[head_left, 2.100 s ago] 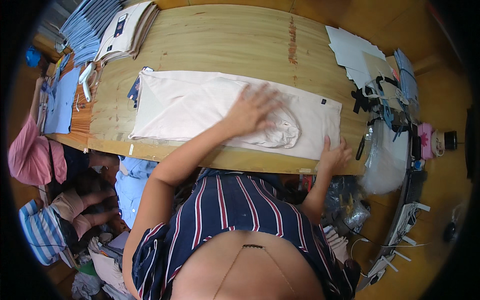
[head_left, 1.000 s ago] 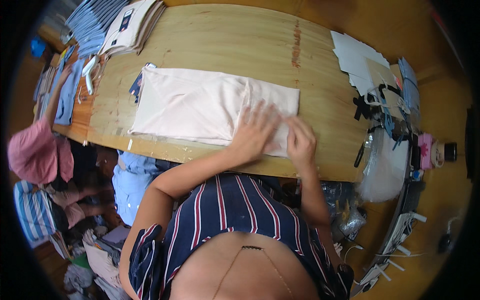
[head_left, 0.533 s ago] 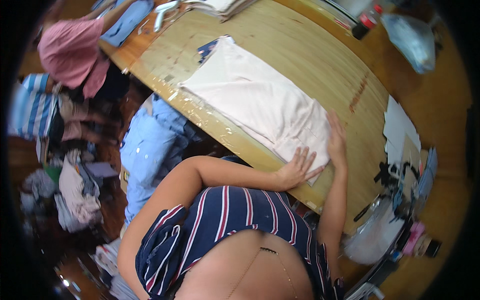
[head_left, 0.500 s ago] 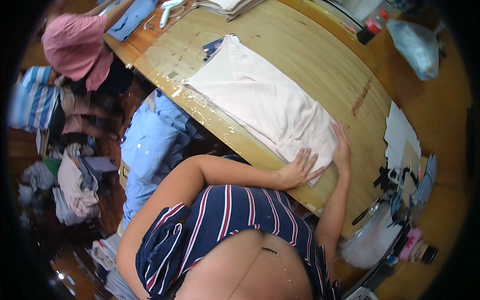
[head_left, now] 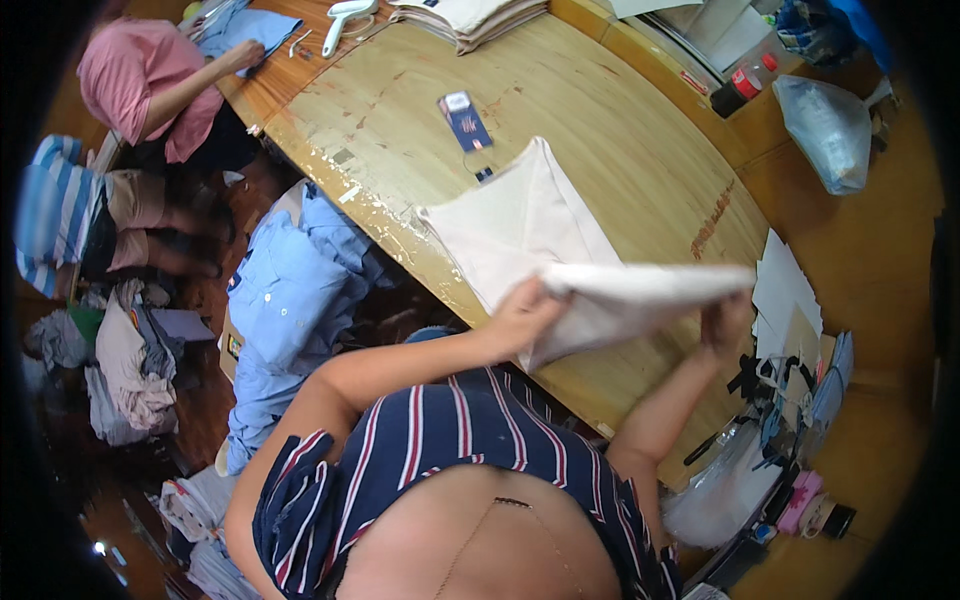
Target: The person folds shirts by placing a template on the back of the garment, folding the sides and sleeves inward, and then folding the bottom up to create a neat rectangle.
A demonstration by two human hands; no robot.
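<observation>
My left hand (head_left: 520,312) grips one end of a cream-coloured garment (head_left: 545,240), fingers curled closed around a folded edge of the cloth. My right hand (head_left: 725,322) pinches the other end of the same lifted fold, thumb and fingers closed on the fabric. Between the two hands the cloth is stretched into a raised band, held just above the table's near edge. The rest of the garment lies flat on the wooden table (head_left: 600,110), spreading away from me to a point near the table's middle.

Just past that far point lies a small dark blue card tag (head_left: 465,120), with a thin cord running from it toward the cloth. At the far edge of the table sits a stack of folded pale garments (head_left: 470,15), and beside it a white handheld tool (head_left: 345,15), which I cannot identify more exactly.

My arms come up from the bottom of the view, over a navy top with red and white stripes (head_left: 450,450).

To my left, below the table edge, a heap of light blue shirts (head_left: 290,300) is piled up. Further left, another person in a pink top (head_left: 135,80) leans over the table's far-left end, one hand on a blue cloth (head_left: 250,25). More clothing is heaped on the floor (head_left: 110,370) below them.

To my right lie white paper sheets (head_left: 785,290), a clear plastic bag (head_left: 825,120) and a dark bottle with a red cap (head_left: 740,85).
</observation>
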